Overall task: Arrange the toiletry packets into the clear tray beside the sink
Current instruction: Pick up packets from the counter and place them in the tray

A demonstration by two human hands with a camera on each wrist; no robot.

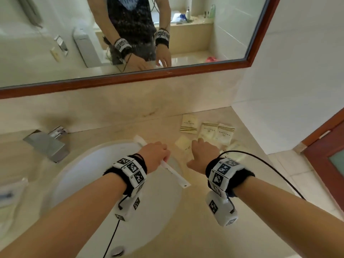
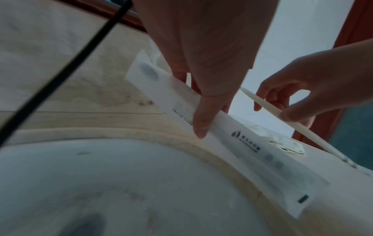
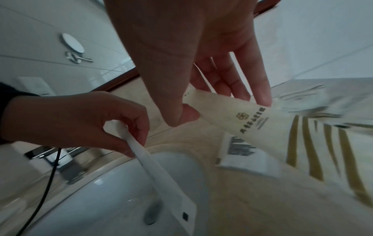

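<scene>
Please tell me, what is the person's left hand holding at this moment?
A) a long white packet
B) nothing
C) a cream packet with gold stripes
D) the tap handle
A: the left hand grips a long white packet over the edge of the sink, while the cream packet with gold stripes is pinched by the right hand.

The head view looks steeply down on the sink (image 1: 104,164) and counter (image 1: 214,183), while both wrist views look out close along the fingers, low over the same basin rim, each catching the other hand.
</scene>
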